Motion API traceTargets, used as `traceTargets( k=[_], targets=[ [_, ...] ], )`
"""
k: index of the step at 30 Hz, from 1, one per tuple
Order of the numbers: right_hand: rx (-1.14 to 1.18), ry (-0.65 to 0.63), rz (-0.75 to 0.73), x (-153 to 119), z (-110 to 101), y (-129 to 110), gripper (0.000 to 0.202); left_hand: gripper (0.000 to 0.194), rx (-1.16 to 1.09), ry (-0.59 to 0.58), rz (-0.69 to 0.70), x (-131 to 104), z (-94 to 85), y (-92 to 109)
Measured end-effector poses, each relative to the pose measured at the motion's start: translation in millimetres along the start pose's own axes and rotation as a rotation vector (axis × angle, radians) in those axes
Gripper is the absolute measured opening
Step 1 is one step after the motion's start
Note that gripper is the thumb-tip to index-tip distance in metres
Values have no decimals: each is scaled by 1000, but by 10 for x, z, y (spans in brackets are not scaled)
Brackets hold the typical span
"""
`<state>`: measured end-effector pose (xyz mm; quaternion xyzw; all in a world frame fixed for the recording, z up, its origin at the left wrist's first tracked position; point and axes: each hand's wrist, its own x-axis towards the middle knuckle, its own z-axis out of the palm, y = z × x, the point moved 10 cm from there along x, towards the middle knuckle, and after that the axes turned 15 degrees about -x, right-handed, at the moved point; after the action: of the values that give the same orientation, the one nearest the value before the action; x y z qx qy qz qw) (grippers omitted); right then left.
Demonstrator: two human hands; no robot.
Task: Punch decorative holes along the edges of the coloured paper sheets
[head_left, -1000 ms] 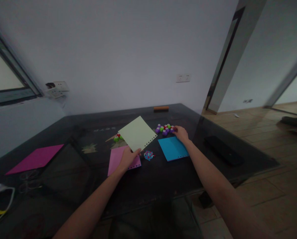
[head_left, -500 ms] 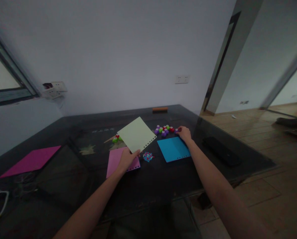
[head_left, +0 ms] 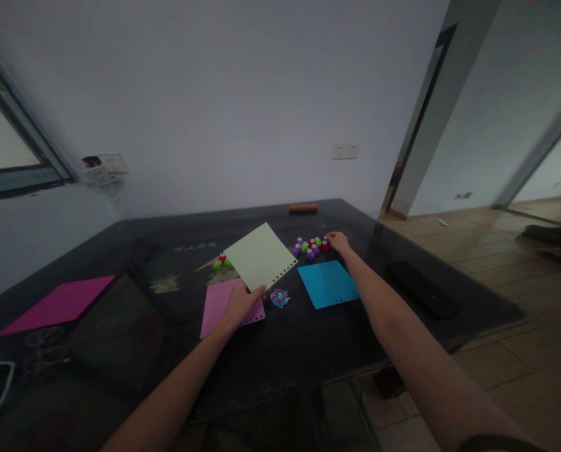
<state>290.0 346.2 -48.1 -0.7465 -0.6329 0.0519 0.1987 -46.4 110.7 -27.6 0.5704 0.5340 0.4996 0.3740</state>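
Note:
My left hand [head_left: 241, 304] is closed on one corner of a pale green sheet [head_left: 260, 256] with punched holes along an edge. The sheet is raised and tilted above a pink sheet [head_left: 214, 307], which also has holes. At the far right of a cluster of small purple, green and red knobby pieces with white round tops [head_left: 310, 245], my right hand [head_left: 339, 242] pinches a purple piece [head_left: 326, 238], mostly hidden by the fingers. A blue punched sheet [head_left: 328, 284] lies in front of that cluster. Between the sheets is a pile of tiny coloured bits [head_left: 280, 298].
Behind the pale sheet sit a few green and red pieces [head_left: 219, 264]. A magenta sheet [head_left: 61, 304] lies at the left of the dark table [head_left: 290, 358]. At the right rests a long black case [head_left: 420, 289]; an orange-brown bar [head_left: 303, 207] is by the wall.
My right hand has moved left and slightly away from me with the purple piece, closer to the cluster. The left hand and its pale green sheet have hardly moved.

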Motion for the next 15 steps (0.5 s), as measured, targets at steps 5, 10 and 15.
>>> traceTargets(
  k=[5, 10, 15],
  targets=[
    [15, -13, -41, 1, 67, -79, 27, 22, 4, -6, -8, 13, 7, -33],
    [10, -4, -56, -52, 64, -113, 29, 23, 16, -27, 10, 23, 24, -29],
    [2, 3, -53, -114, 27, -104, 29, 23, 26, -31, 17, 2, 27, 22]
  ],
)
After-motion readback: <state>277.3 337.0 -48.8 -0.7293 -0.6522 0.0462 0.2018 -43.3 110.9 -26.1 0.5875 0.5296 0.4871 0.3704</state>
